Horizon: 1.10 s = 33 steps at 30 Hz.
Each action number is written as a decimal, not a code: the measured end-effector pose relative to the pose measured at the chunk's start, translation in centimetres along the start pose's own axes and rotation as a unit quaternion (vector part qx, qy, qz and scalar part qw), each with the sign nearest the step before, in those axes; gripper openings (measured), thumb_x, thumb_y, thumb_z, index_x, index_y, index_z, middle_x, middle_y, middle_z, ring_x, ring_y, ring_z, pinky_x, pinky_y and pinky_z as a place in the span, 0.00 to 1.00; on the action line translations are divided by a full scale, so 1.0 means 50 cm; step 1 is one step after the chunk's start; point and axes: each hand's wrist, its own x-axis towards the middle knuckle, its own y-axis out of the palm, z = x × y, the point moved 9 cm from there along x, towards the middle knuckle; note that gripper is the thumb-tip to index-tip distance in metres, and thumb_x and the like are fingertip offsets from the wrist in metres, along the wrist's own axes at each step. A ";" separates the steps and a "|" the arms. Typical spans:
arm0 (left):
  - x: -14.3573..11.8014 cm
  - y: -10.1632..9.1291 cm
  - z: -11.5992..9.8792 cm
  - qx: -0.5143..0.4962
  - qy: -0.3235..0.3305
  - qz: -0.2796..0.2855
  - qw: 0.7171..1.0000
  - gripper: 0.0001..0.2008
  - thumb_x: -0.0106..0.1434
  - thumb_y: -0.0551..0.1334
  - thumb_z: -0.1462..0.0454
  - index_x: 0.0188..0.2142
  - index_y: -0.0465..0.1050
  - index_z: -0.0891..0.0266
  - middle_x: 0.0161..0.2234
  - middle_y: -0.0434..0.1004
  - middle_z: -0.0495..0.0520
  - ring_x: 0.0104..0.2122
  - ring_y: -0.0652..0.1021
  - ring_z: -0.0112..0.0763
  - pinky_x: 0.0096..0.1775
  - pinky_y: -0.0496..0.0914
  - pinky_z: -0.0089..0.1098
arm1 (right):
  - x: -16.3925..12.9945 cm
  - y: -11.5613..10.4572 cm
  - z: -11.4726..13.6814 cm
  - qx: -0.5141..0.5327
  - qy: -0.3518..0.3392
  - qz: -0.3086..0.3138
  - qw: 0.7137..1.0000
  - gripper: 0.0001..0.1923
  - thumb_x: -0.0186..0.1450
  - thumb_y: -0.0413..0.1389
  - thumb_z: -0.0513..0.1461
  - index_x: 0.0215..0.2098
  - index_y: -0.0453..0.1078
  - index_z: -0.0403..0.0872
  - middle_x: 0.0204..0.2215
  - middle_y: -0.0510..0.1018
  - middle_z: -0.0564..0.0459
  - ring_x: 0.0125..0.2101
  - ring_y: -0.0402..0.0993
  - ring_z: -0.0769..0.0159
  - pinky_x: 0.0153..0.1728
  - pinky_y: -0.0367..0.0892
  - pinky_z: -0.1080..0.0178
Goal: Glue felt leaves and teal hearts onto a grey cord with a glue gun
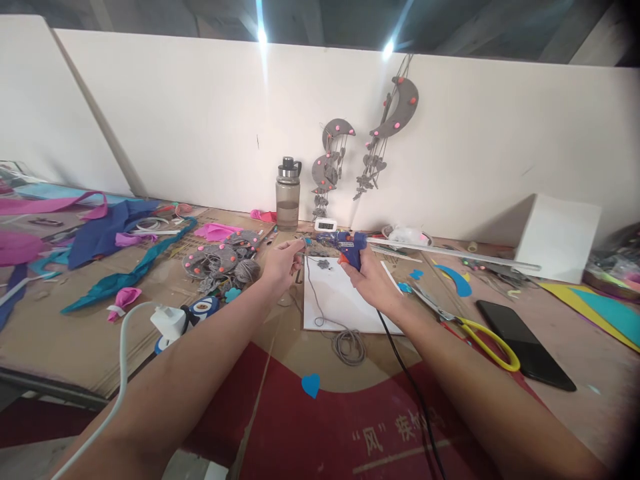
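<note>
My right hand [373, 277] is wrapped round the handle of a blue hot glue gun [354, 243] with an orange trigger. A long clear glue stick [450, 252] runs out of its back to the right. The nozzle points left at my left hand [284, 267], whose fingers pinch a small blue piece [307, 241]; its shape is mostly hidden. Grey yarn [320, 313] trails down from near those fingers to a loose coil [349, 347]. Below the glue gun lies a white sheet [345, 303] bearing a small grey flower shape [324, 265].
Yellow-handled scissors [465, 327] and a black phone [525, 343] lie at right. A water bottle [288, 197] and a small white clock [326, 225] stand at the back. Left are grey felt moons [215, 260] and a plugged-in charger [170, 321]. A blue heart [311, 385] lies in front.
</note>
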 end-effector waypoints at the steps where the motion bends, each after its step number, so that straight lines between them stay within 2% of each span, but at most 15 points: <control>1: 0.000 0.001 0.000 -0.001 0.001 0.000 1.000 0.11 0.45 0.69 0.65 0.27 0.70 0.67 0.25 0.70 0.47 0.16 0.64 0.15 0.17 0.54 0.22 | 0.000 -0.001 0.001 0.005 0.005 -0.002 1.000 0.15 0.66 0.47 0.41 0.50 0.57 0.46 0.42 0.73 0.44 0.39 0.70 0.59 0.43 0.66 0.54; 7: -0.002 0.010 0.000 -0.007 0.009 0.015 1.000 0.12 0.44 0.70 0.64 0.26 0.70 0.67 0.24 0.70 0.47 0.16 0.64 0.16 0.17 0.52 0.22 | -0.002 0.000 0.005 -0.013 0.026 0.000 1.000 0.15 0.66 0.47 0.41 0.49 0.57 0.44 0.40 0.73 0.43 0.40 0.70 0.56 0.44 0.65 0.54; 18: -0.003 0.019 0.000 0.028 0.030 0.028 0.999 0.13 0.42 0.71 0.63 0.22 0.69 0.66 0.21 0.68 0.47 0.18 0.64 0.18 0.18 0.51 0.23 | -0.007 0.009 0.008 -0.047 0.015 -0.007 0.999 0.15 0.66 0.46 0.40 0.50 0.58 0.45 0.41 0.73 0.43 0.41 0.71 0.55 0.44 0.66 0.52; 24: -0.007 0.011 -0.010 0.024 0.042 0.003 0.999 0.13 0.42 0.71 0.63 0.23 0.69 0.65 0.20 0.67 0.46 0.18 0.63 0.17 0.18 0.50 0.24 | -0.008 0.012 -0.002 -0.072 0.041 0.002 0.997 0.17 0.66 0.46 0.40 0.52 0.57 0.44 0.42 0.74 0.40 0.42 0.72 0.53 0.45 0.66 0.51; 33: -0.013 0.005 -0.026 0.024 0.052 -0.024 0.998 0.12 0.44 0.70 0.62 0.24 0.69 0.65 0.17 0.62 0.44 0.17 0.61 0.18 0.18 0.49 0.24 | -0.010 0.014 -0.004 -0.073 0.035 -0.003 0.997 0.17 0.67 0.45 0.41 0.52 0.57 0.44 0.42 0.74 0.41 0.41 0.72 0.52 0.44 0.67 0.51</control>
